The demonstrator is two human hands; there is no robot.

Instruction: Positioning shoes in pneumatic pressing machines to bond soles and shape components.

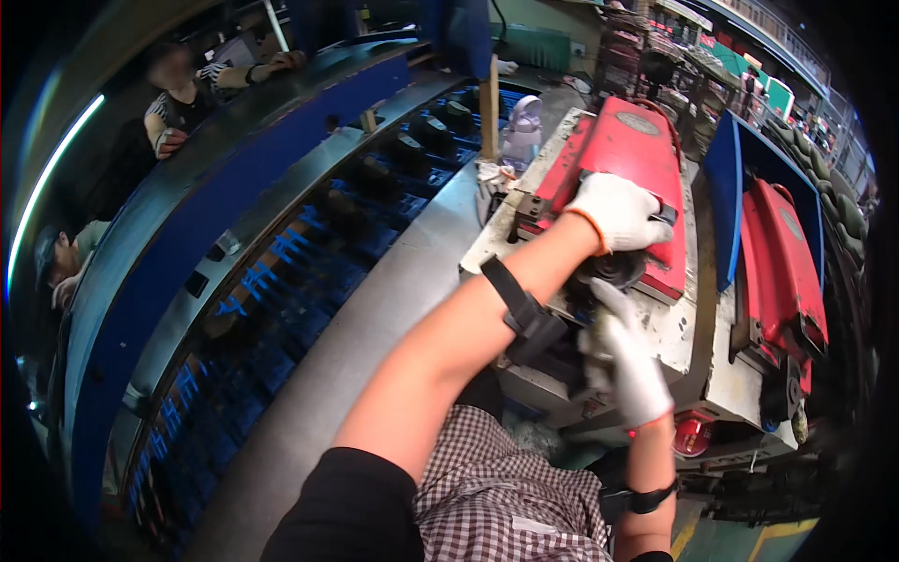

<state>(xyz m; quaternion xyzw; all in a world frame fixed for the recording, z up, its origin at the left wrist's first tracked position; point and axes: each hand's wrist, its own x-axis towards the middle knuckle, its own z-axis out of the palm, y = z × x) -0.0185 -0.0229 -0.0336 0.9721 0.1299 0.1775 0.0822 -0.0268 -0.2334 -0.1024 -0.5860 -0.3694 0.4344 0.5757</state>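
Note:
My left hand [618, 214], in a white knitted glove with an orange cuff, is at the front of a red machine head [635, 136]. Its fingers curl closed around a small dark piece [663, 215] that I cannot name. Lower down, my right hand [629, 361] wears a white glove too. Motion smears its fingers, so whether it holds anything is unclear. It is close below a dark round machine part [613, 270] under the red head. My left forearm crosses in front of the machine's white table [674, 328] and hides part of it.
A second red machine [782, 253] with a blue side panel [723, 201] stands at the right. To the left, a long blue rack [281, 248] carries dark items. A pale purple object [523, 126] stands behind the table. Two people work beyond the blue-sided bench [234, 140].

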